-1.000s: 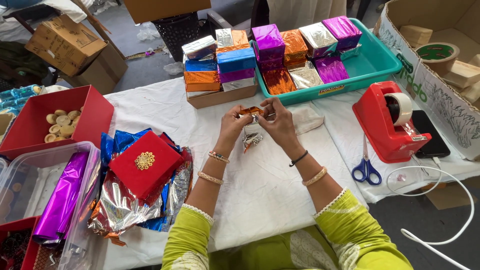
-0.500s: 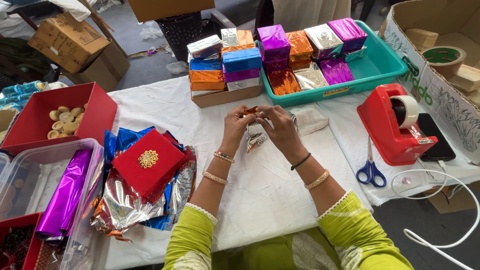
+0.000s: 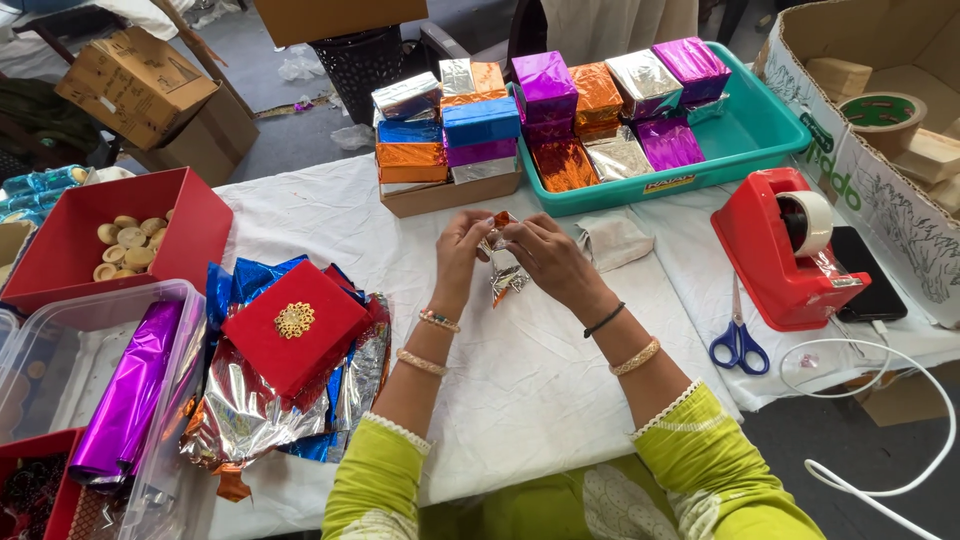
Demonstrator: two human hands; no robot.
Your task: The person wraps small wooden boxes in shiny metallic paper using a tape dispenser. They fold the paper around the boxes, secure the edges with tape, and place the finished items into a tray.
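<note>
Both hands meet above the white cloth [image 3: 540, 380]; the left hand [image 3: 462, 243] and the right hand [image 3: 545, 255] pinch a small foil-wrapped piece [image 3: 503, 268], orange and silver; its shape is perhaps a small box; the teal tray [image 3: 780, 135] stands behind.

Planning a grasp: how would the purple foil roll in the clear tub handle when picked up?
The purple foil roll is probably light, since it looks like thin rolled sheet. Its glossy, creased surface suggests it may slip and dent. Being round, it could roll once out of the clear tub.
</note>
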